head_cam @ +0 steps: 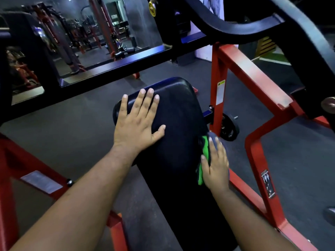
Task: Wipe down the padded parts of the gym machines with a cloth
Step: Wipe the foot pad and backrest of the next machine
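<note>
Right hand (215, 165): laid flat, fingers together and extended, pressing a cloth (204, 160) against the right side edge of the black padded bench (181, 124). The cloth is green with a grey-blue part showing beyond the fingertips; most of it is hidden beneath the palm, so it sits directly under and just to the inside of this hand, sandwiched between hand and pad. Whether the thumb hooks the cloth cannot be told.

Left hand (137, 124): bare, fingers spread, palm flat on the upper left of the same pad near its rounded far end, apparently steadying it. It holds nothing.

Pad: long, dark and glossy, running from the far end under the left hand back toward the viewer between the two forearms. No wet streak or clear boundary between wiped and unwiped surface can be made out in this dim light.

Surround: the pad is carried within a red steel frame (253, 82), with black arms (244, 28) of the machine overhead and dark rubber flooring (81, 115) below. Further machines (76, 33) stand well apart in the background.

Progress, as a judgement: wiping of this one pad is under way, with the cloth at its side edge. The top surface under the left hand and the near portion may remain, and the distant machines appear yet to be reached.
</note>
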{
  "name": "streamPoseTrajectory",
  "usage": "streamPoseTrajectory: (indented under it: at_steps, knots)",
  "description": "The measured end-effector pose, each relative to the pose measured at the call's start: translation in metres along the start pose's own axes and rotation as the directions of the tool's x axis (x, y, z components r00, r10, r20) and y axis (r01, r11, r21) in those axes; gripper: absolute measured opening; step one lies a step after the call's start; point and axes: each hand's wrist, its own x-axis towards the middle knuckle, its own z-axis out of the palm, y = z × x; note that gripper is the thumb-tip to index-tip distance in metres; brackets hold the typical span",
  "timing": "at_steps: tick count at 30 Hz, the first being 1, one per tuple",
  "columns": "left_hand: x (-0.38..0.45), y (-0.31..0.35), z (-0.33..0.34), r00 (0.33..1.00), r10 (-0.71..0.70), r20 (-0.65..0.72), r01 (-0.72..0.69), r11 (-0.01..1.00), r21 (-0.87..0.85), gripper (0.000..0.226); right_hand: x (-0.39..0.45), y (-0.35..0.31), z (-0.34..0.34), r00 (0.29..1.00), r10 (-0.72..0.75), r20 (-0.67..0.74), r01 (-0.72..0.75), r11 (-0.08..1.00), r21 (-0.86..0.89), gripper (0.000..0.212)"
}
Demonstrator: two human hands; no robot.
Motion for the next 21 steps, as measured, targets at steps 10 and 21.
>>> streamPoseTrajectory:
  at_steps: [10, 21]
  knots:
    - [-0.003, -0.009, -0.001, 0.997, 0.061, -0.037, -0.066, 0.987, -0.144, 0.081, 0.077, -0.123, 0.011, 0.998, -0.003, -0.068, -0.002, 0.998, -0.066, 0.061]
    - [-0.007, -0.021, -0.004, 0.970, 0.227, -0.089, -0.238, 0.960, -0.147, 0.069, -0.035, -0.088, 0.044, 0.914, 0.294, -0.280, -0.285, 0.956, 0.073, 0.052]
